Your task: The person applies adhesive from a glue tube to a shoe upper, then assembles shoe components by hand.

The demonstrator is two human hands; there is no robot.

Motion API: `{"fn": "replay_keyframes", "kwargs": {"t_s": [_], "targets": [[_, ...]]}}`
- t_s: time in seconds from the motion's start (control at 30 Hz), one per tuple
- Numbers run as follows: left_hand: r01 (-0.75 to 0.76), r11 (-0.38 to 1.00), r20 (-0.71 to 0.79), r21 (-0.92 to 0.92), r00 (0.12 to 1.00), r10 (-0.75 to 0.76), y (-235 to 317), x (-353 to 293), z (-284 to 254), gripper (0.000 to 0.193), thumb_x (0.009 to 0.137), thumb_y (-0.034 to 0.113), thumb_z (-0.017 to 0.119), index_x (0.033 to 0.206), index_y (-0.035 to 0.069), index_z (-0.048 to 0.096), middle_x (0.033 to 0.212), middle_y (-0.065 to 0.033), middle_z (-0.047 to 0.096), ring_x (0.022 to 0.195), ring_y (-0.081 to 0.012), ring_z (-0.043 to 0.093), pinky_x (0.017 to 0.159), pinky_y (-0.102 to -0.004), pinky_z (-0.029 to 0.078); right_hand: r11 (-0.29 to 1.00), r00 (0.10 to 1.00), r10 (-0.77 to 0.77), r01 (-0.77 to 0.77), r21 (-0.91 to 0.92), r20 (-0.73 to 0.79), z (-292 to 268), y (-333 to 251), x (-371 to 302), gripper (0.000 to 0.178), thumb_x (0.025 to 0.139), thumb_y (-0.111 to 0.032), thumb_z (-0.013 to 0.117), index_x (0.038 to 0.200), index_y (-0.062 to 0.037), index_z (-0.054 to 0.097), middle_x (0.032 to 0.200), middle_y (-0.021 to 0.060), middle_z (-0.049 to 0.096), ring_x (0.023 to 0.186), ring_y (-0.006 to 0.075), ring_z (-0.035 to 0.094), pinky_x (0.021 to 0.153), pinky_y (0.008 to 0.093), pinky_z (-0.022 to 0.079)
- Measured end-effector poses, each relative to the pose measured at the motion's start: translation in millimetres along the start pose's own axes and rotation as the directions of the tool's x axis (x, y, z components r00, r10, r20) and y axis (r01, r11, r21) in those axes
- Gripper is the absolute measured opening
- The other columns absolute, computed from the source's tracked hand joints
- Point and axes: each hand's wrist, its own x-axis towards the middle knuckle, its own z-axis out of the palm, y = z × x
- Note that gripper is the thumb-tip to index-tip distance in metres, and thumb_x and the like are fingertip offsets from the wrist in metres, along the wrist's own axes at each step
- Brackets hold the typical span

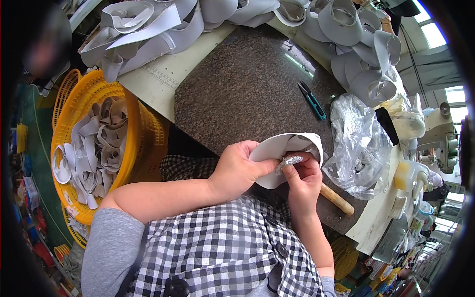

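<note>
Near the front edge of a dark speckled stone slab (232, 84), my left hand (236, 171) pinches a white shoe upper (274, 146), thumb pressed on its near side. The upper is curved into an open loop. My right hand (305, 184) is closed at the loop's right side, holding a small shiny silver strip (292, 161) between thumb and fingers, against the upper. Whether the strip is fixed to the upper I cannot tell. Beside my right hand, a wooden handle (337, 199) lies on the slab, its far end hidden behind the hand and upper.
Dark-handled thread snips (312, 101) lie on the slab, left of a clear plastic bag (358, 148) with silvery contents. Piled white uppers (341, 22) line the table's far side. A yellow basket (143, 138) at left holds more pieces. A sewing machine (438, 138) stands far right.
</note>
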Motion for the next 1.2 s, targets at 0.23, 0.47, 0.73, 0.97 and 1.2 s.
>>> {"fn": "replay_keyframes", "kwargs": {"t_s": [0.23,0.47,0.73,0.97,1.2], "targets": [[-0.092,0.974,-0.015,0.208,0.995,0.098,4.6,-3.6,2.6,0.019,0.088,0.010,0.068,0.104,0.002,0.063,0.095,-0.0046,0.067,0.087,-0.0089,0.063,0.077,-0.0247,0.052,0.995,0.995,-0.092,0.090,-0.040,-0.048,2.4,7.9,-3.7,0.020,0.087,-0.002,0.066,0.105,0.0004,0.056,0.094,0.0049,0.063,0.084,0.0112,0.060,0.077,0.0247,0.048],[-0.156,0.963,-0.045,0.218,0.984,0.170,5.9,-5.6,5.9,0.021,0.087,0.011,0.069,0.104,0.001,0.062,0.094,-0.0041,0.067,0.086,-0.0082,0.062,0.076,-0.0243,0.051,0.998,0.996,-0.064,0.065,0.009,-0.055,4.7,5.2,-3.5,0.019,0.088,-0.005,0.067,0.104,0.0001,0.056,0.093,0.0040,0.063,0.082,0.0103,0.059,0.075,0.0242,0.047],[-0.133,0.930,-0.044,0.342,0.987,0.157,11.8,-8.0,8.3,0.016,0.085,0.009,0.069,0.099,0.001,0.065,0.087,-0.0043,0.067,0.081,-0.0082,0.062,0.071,-0.0243,0.051,0.997,0.994,-0.067,0.064,-0.039,-0.082,5.6,5.3,-4.5,0.019,0.089,-0.006,0.066,0.104,-0.0012,0.057,0.093,0.0024,0.062,0.084,0.0093,0.058,0.076,0.0232,0.046],[-0.293,0.856,-0.003,0.427,0.946,0.325,8.2,-7.8,7.1,0.019,0.084,0.009,0.068,0.101,0.001,0.067,0.089,-0.0055,0.068,0.080,-0.0107,0.064,0.069,-0.0255,0.052,0.996,0.995,-0.061,0.055,-0.074,-0.079,5.2,6.5,-1.8,0.018,0.088,-0.006,0.067,0.102,0.0001,0.057,0.092,0.0027,0.063,0.084,0.0096,0.058,0.075,0.0233,0.046],[-0.333,0.754,0.018,0.567,0.920,0.392,12.4,-15.1,7.7,0.019,0.083,0.009,0.068,0.100,0.000,0.067,0.084,-0.0085,0.063,0.072,-0.0153,0.063,0.064,-0.0281,0.050,0.978,0.996,-0.075,0.064,-0.200,-0.048,3.3,10.6,1.9,0.018,0.087,-0.003,0.067,0.101,0.0010,0.058,0.091,0.0042,0.064,0.082,0.0101,0.059,0.075,0.0233,0.047]]}}
